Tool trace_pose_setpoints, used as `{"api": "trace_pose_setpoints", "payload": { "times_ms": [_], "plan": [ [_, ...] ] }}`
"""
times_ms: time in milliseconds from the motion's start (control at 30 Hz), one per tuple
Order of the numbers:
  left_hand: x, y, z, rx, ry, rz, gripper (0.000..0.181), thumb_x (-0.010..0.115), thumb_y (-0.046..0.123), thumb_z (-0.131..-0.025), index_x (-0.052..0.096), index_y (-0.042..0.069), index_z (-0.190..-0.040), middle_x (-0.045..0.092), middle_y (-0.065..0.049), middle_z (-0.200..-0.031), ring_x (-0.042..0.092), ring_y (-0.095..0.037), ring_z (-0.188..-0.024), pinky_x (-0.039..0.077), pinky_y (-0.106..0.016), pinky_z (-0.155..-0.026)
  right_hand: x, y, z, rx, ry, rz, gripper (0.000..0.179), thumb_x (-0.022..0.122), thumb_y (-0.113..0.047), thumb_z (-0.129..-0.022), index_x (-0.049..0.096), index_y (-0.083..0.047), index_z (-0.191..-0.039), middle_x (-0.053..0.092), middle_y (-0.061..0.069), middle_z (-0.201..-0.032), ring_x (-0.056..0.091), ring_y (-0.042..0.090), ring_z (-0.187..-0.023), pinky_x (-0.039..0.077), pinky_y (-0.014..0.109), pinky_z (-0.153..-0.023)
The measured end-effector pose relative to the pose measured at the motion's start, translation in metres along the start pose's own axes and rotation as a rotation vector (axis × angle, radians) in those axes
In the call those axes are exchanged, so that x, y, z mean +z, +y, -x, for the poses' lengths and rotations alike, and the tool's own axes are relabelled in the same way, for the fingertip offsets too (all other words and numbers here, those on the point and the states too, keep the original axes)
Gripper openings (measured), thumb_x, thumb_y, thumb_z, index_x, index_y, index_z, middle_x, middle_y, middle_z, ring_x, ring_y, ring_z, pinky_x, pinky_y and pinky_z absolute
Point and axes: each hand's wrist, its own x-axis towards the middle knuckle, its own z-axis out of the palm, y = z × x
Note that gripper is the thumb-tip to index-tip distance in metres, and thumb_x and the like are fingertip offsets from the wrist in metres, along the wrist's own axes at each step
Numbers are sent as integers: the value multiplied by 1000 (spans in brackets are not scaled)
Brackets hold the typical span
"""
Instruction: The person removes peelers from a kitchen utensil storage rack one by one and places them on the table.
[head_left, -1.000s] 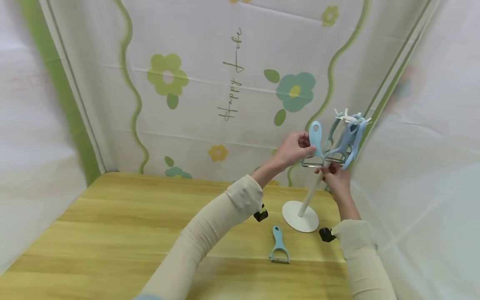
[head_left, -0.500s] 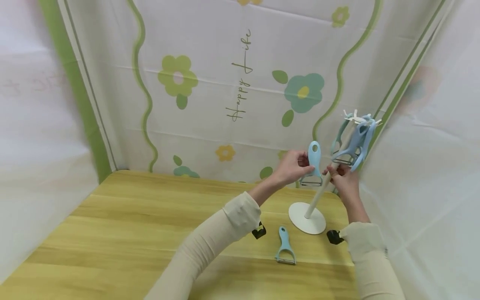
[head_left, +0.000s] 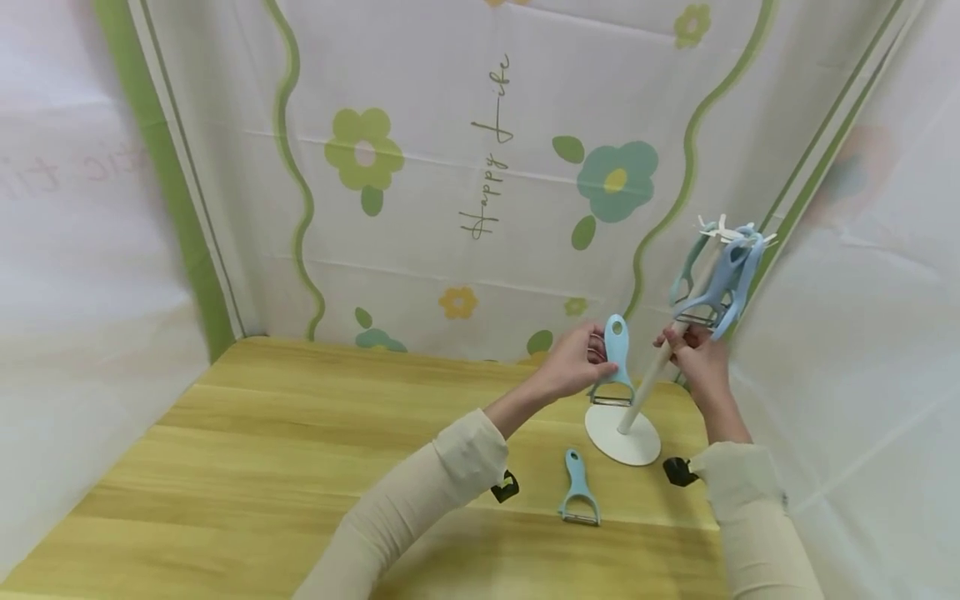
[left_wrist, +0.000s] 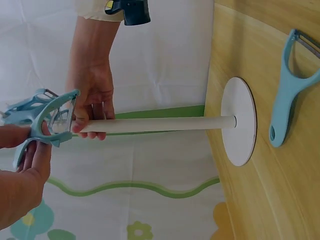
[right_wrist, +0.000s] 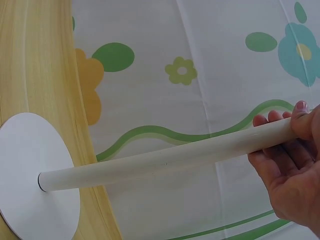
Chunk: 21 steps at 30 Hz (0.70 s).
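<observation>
My left hand (head_left: 572, 365) pinches a light blue Y-shaped peeler (head_left: 617, 350) by its handle, blade end down, beside the stand's pole. In the left wrist view that peeler (left_wrist: 37, 127) overlaps the ones hanging behind it. My right hand (head_left: 701, 358) grips the white pole (head_left: 651, 379) of a stand just below its top; the right wrist view shows thumb and fingers round the pole (right_wrist: 165, 160). Several blue and green peelers (head_left: 723, 279) hang from the white hooks (head_left: 722, 231) at the top. Another light blue peeler (head_left: 577, 487) lies on the table in front of the stand.
The stand's round white base (head_left: 622, 450) rests on the wooden table (head_left: 262, 467), near its back right corner. A flower-printed curtain (head_left: 420, 208) closes off the back, and white sheets (head_left: 847, 400) hang at both sides.
My left hand has moved down and away from the stand's top with the peeler in its grip. The right hand keeps its hold on the pole. The head view has shifted slightly.
</observation>
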Motion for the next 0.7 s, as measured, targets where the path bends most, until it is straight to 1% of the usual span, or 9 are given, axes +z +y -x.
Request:
{"api": "trace_pose_setpoints", "payload": {
  "times_ms": [133,200,300,400,600,700],
  "plan": [
    [-1,-6,9,-18,-20,2,38,68,-5,-90,50,-4,-123,68,-18,-103,67,-14,-87,56,-18,-78,0,-3,0,10,3,-2,7,59,-17,-101,65,-16,-98,70,-14,-79,68,-2,-78,55,11,-70],
    [-1,-11,13,-26,-22,-10,39,68,-5,-90,49,-4,-124,68,-17,-103,67,-14,-88,56,-18,-79,0,-3,0,25,5,-8,7,59,-17,-100,65,-15,-98,70,-14,-79,68,-2,-78,55,12,-69],
    [0,-17,19,-41,-23,-25,42,67,-4,-90,46,-2,-127,67,-16,-104,67,-15,-91,55,-18,-80,0,-3,0,35,12,11,7,59,-19,-101,64,-16,-97,69,-15,-78,68,-3,-77,55,11,-69],
    [1,-24,24,-51,-24,-22,46,66,-6,-91,43,-2,-131,65,-18,-106,67,-18,-93,56,-19,-81,0,-3,0,45,16,4,6,59,-19,-100,63,-16,-97,69,-16,-78,68,-3,-77,55,11,-68],
    [0,-41,34,-103,-26,-11,51,65,-8,-91,41,-1,-135,66,-19,-107,69,-21,-91,58,-22,-77,0,-2,1,32,13,13,10,61,-22,-100,64,-13,-99,69,-15,-78,68,-2,-77,55,11,-68],
    [1,-50,39,-121,-23,-3,54,65,-10,-90,41,-2,-138,67,-20,-104,71,-25,-90,58,-24,-75,0,-2,0,23,14,28,12,61,-24,-99,64,-13,-99,69,-16,-78,68,-3,-77,55,11,-68]
  ]
}}
